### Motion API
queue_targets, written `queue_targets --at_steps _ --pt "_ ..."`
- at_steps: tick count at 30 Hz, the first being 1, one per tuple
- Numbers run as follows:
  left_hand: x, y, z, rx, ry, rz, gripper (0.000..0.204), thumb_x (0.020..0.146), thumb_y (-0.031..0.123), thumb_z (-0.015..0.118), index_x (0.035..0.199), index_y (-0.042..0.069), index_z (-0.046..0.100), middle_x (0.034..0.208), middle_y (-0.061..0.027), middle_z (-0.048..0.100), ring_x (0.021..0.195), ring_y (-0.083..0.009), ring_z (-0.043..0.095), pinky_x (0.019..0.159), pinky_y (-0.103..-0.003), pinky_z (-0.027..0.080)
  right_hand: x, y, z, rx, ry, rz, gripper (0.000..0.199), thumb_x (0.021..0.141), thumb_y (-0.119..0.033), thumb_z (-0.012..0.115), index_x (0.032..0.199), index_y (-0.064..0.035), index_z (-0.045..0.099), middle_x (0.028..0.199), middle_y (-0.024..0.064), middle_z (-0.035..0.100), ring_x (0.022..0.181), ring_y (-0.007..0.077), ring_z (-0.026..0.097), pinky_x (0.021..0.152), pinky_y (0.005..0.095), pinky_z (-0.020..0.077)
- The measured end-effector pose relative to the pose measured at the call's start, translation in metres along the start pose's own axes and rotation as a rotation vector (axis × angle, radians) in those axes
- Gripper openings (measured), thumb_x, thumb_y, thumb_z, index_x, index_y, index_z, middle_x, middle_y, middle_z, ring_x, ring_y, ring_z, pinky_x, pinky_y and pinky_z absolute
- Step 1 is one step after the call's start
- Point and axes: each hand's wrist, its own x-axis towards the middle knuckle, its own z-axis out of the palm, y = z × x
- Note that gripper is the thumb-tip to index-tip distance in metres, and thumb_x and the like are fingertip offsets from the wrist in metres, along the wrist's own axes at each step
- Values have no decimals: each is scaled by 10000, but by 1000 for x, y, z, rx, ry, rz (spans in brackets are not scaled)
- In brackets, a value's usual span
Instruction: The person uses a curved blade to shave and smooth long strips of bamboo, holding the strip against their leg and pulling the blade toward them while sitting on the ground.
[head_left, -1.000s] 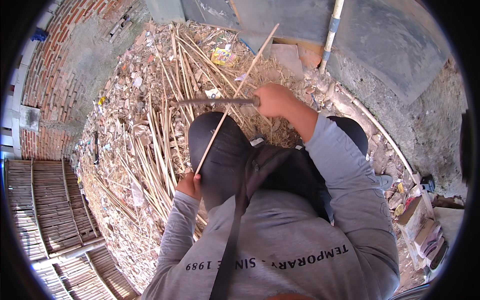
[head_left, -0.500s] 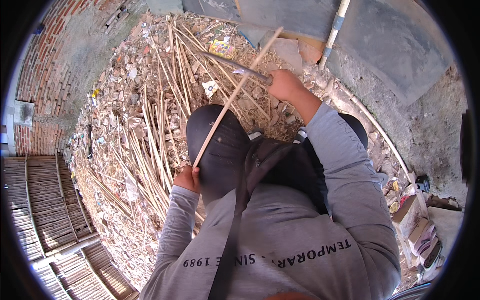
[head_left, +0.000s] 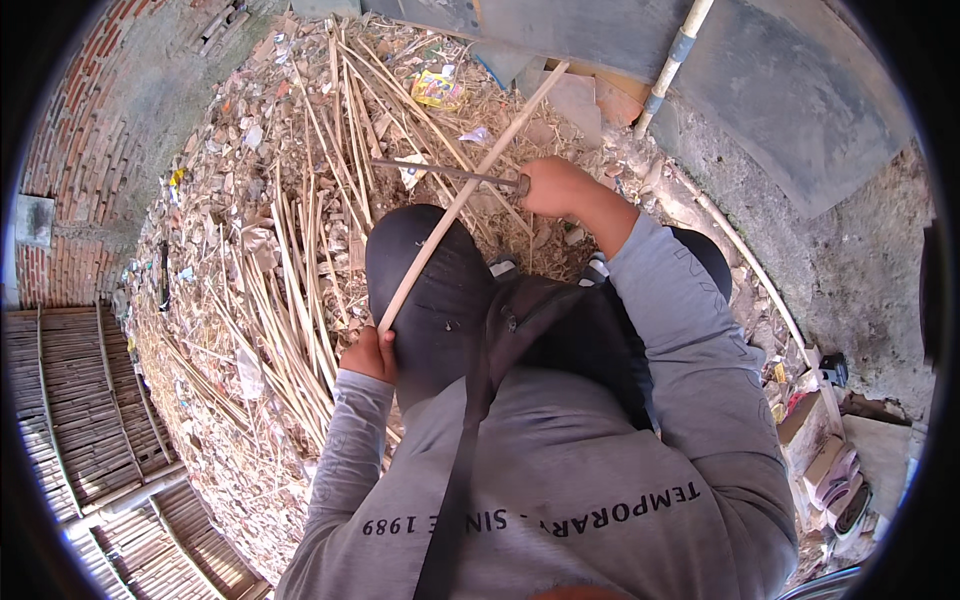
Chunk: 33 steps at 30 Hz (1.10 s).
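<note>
My left hand point(head_left: 370, 355) is closed around the lower end of a pale bamboo strip point(head_left: 432, 248), which slants up and away to the right across my left knee. Gripped by its handle in my right hand point(head_left: 552, 188) is a long, narrow-bladed knife point(head_left: 435, 172). Its dark blade points left and crosses the strip beyond the knee; whether the edge bites into the strip I cannot tell. Many similar bamboo strips point(head_left: 300, 285) lie in a loose pile on the ground to the left, more of them beyond my knees.
Shavings, rubble and litter cover the ground, with a yellow wrapper point(head_left: 437, 90) at the far side. A pole point(head_left: 672, 75) leans by grey panels point(head_left: 790, 110) at far right. A brick wall point(head_left: 75, 170) and a bamboo slat panel point(head_left: 75, 400) stand left.
The knife has shifted slightly left and toward me, and its blade now lies nearer to level. The strip stays in my left hand, its slant almost the same.
</note>
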Motion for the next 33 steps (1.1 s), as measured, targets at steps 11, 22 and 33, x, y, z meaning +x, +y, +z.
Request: queue_targets --at_steps 11,22,33 --pt "-2 -7 9 -19 58 6 406 965 413 459 809 41 497 626 -256 582 615 -475 584 547 -551 448 -5 -16 10 35 140 11 188 757 -187 606 915 -110 672 877 138 673 869 339 656 749 461 527" --pt "-14 -15 5 -36 101 89 373 967 386 468 811 48 489 593 -239 565 558 -461 565 511 -530 442 -17 -26 -3 -42 132 -89 223 749 -227 623 936 -115 666 851 151 675 852 348 658 747 476 523" --pt "-21 -11 -9 35 34 16 385 971 406 447 854 40 478 618 -244 577 602 -465 578 526 -550 434 -21 -33 -5 -34 296 -122 215 727 -199 641 916 -97 641 844 160 672 819 374 649 718 484 522"
